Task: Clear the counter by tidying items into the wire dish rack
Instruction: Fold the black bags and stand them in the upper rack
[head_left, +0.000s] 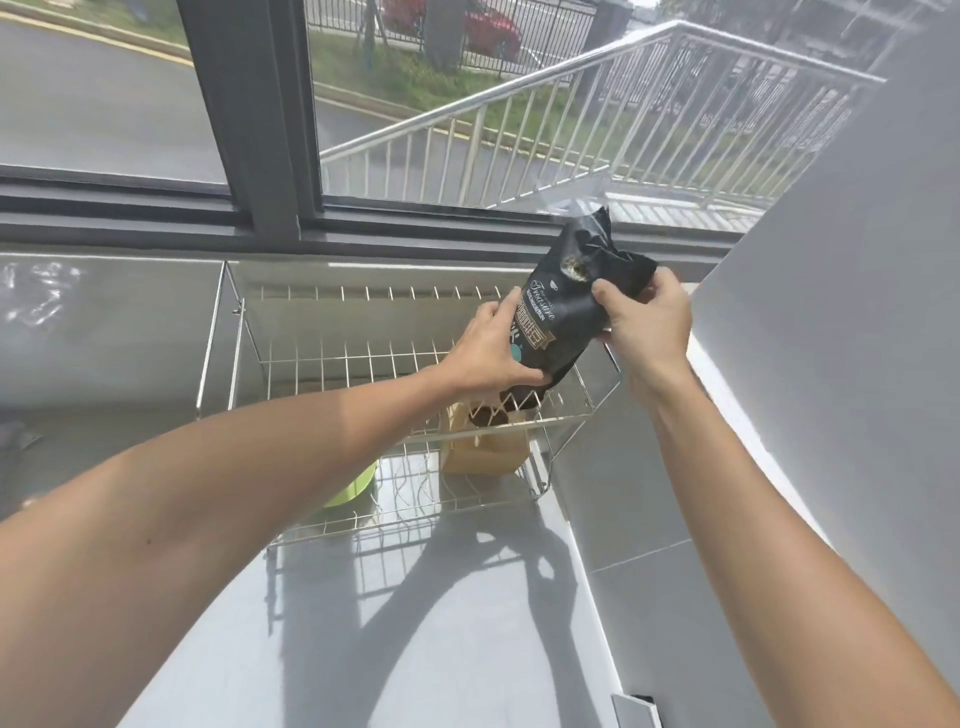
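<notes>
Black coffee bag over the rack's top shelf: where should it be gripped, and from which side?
Grip the black bag by its full lower body from the left, as the left hand does. The right hand only steadies the crumpled top, which looks too loose to carry it above the wire rack.

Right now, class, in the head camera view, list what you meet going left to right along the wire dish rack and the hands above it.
Green bowl → left hand → black coffee bag → right hand. The tan carton and the rack itself overlap these, so they are left out.
</notes>
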